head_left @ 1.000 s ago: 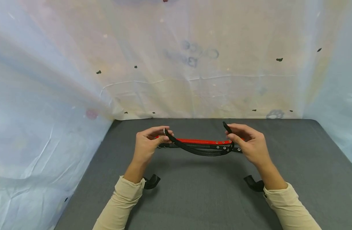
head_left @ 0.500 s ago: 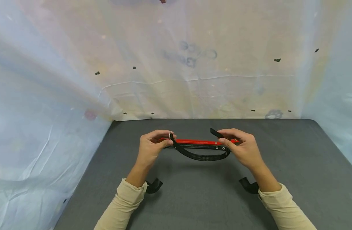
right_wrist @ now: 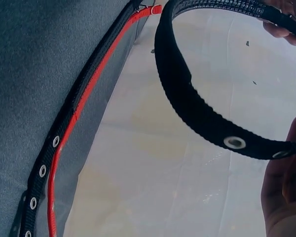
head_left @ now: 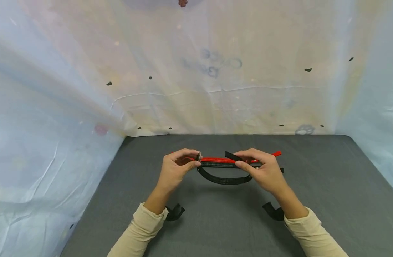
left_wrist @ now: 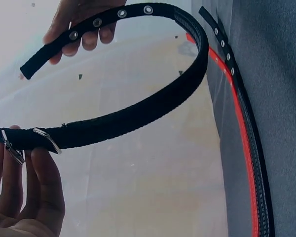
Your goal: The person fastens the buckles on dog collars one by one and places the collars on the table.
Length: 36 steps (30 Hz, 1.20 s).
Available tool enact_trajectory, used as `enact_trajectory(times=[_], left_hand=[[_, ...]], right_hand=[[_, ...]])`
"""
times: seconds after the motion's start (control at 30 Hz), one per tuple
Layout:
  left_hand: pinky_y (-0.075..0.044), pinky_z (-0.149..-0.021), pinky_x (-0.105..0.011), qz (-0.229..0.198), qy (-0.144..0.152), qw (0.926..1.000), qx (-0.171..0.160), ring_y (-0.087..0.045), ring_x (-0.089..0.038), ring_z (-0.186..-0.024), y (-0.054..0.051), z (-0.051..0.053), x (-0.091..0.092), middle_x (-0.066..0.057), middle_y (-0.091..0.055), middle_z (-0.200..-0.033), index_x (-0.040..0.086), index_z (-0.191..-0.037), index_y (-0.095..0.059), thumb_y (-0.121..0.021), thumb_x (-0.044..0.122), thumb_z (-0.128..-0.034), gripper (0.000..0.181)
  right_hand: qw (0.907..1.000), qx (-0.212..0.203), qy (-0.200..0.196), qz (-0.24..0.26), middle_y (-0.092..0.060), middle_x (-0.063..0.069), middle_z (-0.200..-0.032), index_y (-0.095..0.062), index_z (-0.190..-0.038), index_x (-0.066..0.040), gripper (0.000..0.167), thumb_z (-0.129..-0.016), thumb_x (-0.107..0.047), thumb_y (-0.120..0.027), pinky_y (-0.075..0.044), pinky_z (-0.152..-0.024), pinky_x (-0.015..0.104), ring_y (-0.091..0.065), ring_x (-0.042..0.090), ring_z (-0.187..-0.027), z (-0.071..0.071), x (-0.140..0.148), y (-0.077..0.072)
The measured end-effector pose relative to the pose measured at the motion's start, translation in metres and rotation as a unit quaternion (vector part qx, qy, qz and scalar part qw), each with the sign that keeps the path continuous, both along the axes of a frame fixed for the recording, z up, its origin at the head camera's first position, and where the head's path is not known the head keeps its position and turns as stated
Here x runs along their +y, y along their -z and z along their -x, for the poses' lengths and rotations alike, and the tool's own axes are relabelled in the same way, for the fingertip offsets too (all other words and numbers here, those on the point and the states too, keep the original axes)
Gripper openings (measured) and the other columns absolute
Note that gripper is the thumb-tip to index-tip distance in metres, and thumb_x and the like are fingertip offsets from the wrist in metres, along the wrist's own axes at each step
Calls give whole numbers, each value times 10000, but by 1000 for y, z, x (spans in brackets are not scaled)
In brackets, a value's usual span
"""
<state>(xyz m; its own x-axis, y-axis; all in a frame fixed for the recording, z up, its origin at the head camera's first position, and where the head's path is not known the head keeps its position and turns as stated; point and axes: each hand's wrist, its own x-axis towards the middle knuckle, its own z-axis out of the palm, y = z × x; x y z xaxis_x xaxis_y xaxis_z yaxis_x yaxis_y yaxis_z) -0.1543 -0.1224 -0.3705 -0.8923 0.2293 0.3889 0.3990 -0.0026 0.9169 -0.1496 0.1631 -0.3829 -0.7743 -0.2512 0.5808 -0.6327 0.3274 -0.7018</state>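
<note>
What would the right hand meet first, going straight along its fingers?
Likely the buckle end of the held black strap, pinched by the left hand; depth between the hands is hard to judge.

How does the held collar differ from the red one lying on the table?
In colour, the held collar is black, the red collar bright red. The held collar curves in an open loop above the table, while the red collar lies stretched out on it. Both are narrow straps.
</note>
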Motion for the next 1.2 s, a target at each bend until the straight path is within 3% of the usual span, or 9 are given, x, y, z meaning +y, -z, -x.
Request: enact_trajectory(times=[0.2, 0.57, 0.87, 1.2], left_hand=[[-593, -780, -281, 178, -52, 9998, -72, -707, -104, -895, 0, -2, 4, 71, -725, -1006, 18, -1100, -738, -797, 99, -821, 296], [-606, -774, -283, 95, -9, 9998, 191, -712, -89, -906, -2, -3, 8, 68, -718, -1022, -7, -1115, -733, -775, 80, -841, 291], [-581, -747, -264, 379, 9, 9987, 340, -670, -118, -824, 0, -8, 9, -168, -719, -1022, 5, -1109, -746, -777, 71, -836, 283], [-585, -770, -291, 561, 46, 9958, 719, -682, -99, -866, 3, -7, 12, -162, -735, -1004, 17, -1084, -756, -776, 54, -830, 257]], right_hand=[[9999, -92, 75, -73, -716, -79, -941, -748, -1110, -197, 308, -843, -47, -784, -527, -701, 244, -633, 54, -835, -2, -2, 0], [9996, 57, -217, -168, -738, -40, -1026, -752, -1107, -205, 307, -842, -54, -786, -488, -633, 227, -629, 49, -831, -2, -10, -6], [9987, 83, -383, -341, -725, -80, -997, -751, -1096, -226, 285, -842, -105, -798, -456, -629, 225, -579, 37, -790, -7, -21, -8], [9984, 119, -482, -288, -719, -85, -994, -749, -1104, -226, 294, -838, -111, -803, -465, -653, 199, -575, 36, -792, -8, -27, -6]])
